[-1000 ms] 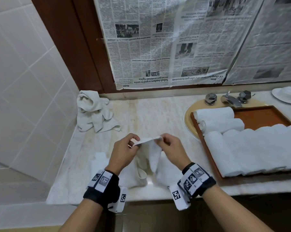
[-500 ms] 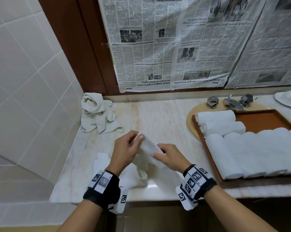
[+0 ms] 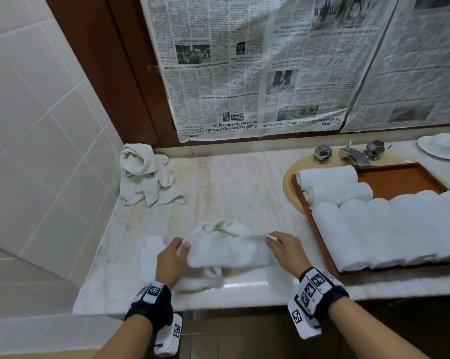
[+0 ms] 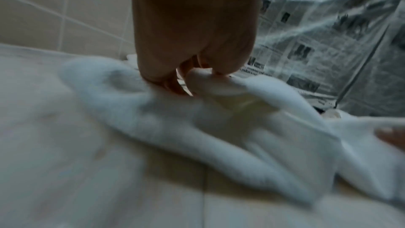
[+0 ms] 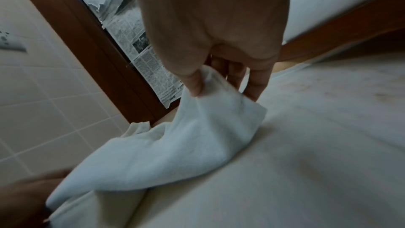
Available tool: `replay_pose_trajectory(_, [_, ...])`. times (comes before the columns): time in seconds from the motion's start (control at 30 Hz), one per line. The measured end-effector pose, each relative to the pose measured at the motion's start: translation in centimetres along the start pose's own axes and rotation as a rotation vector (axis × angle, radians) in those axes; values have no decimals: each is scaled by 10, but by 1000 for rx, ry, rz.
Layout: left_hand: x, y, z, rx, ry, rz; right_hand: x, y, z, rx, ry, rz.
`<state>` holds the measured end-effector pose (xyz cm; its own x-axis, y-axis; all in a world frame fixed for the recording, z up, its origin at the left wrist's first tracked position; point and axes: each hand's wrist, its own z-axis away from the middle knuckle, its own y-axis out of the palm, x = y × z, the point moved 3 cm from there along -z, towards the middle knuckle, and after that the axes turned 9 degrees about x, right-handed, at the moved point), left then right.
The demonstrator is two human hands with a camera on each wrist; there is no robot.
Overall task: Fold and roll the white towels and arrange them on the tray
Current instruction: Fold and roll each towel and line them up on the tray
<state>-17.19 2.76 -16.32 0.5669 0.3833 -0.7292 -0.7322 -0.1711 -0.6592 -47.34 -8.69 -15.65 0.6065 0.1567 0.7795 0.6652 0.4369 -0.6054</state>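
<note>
Two hands stretch a white towel (image 3: 229, 248) flat over the near edge of a marble counter (image 3: 234, 193). The left hand (image 3: 170, 260) pinches its left end; the right hand (image 3: 287, 251) pinches its right corner between thumb and fingers. To the right, a brown tray (image 3: 410, 178) holds rolled towels (image 3: 389, 229). A crumpled towel (image 3: 146, 174) lies in the far left corner.

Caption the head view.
Both hands pinch a white terry towel over the marble counter.
</note>
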Motion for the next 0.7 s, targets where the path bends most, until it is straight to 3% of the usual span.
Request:
replay_pose_trajectory(0.17, [-11,36,20,175,51,1,2,13,9,155,-45,13])
replay_pose_trajectory(0.37, [-30,50,46,539,115,47,8,6,37,326,-60,53])
replay_pose_trajectory(0.53, [-44,21,59,556,218,204,17,-12,63,272,-48,5])
replay_pose_trajectory(0.7, [-59,-27,68,437,283,376,42,-28,87,149,-68,-149])
